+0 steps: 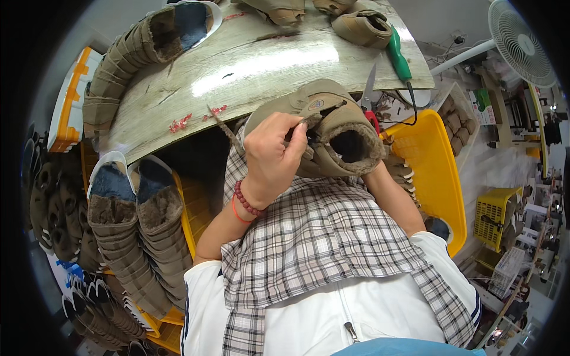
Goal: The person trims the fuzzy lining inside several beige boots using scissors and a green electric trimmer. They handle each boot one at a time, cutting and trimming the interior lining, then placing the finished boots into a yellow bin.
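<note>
A khaki shoe (pixel 309 104) with brown fleece lining sits tilted over my lap at the table's edge, its round opening facing me. With thumb and fingers pinched, my left hand (pixel 270 148) grips the edge of its upper beside the opening. A thin pointed tool (pixel 225 127) sticks out beside that hand; whether the palm holds it I cannot tell. My right hand (pixel 375 173) holds the shoe from below at the heel end, its fingers mostly hidden behind it. Scissors (pixel 369 95) with red handles lie just beyond the shoe, at the table's edge.
On the pale table (pixel 249 71) are a row of nested uppers (pixel 127 62), more khaki shoes (pixel 362 28), red scraps (pixel 180 123) and a green corded tool (pixel 399 56). A yellow bin (pixel 436 172) stands right; stacked shoe uppers (pixel 136 231) fill the left. A white fan (pixel 521 41) is far right.
</note>
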The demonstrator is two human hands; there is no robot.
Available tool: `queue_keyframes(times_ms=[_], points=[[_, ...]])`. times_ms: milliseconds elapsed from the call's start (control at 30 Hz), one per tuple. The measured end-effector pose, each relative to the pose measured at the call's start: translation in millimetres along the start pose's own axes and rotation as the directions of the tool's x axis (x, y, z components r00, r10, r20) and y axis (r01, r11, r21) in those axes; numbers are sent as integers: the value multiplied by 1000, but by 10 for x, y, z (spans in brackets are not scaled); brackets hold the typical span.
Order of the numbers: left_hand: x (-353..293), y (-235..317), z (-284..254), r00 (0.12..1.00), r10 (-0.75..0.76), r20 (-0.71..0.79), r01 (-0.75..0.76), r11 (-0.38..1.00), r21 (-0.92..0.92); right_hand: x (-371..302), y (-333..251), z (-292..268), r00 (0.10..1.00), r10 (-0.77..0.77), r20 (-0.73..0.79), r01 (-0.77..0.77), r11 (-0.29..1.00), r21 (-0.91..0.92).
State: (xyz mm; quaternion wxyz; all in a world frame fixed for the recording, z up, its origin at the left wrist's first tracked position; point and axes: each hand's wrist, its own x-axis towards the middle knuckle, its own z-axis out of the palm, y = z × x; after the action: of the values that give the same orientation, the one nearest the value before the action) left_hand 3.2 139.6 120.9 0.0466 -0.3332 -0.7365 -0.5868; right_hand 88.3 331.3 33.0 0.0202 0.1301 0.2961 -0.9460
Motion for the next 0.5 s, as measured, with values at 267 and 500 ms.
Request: queue_keyframes(times_ms=[267, 500], points=[[135, 94, -73, 996, 83, 32, -86, 991, 104, 32, 44, 224, 999, 41, -18, -39, 994, 100], [424, 293, -217, 1000, 11, 11, -11, 998, 61, 309, -178, 262, 903, -165, 397, 263, 943, -206]])
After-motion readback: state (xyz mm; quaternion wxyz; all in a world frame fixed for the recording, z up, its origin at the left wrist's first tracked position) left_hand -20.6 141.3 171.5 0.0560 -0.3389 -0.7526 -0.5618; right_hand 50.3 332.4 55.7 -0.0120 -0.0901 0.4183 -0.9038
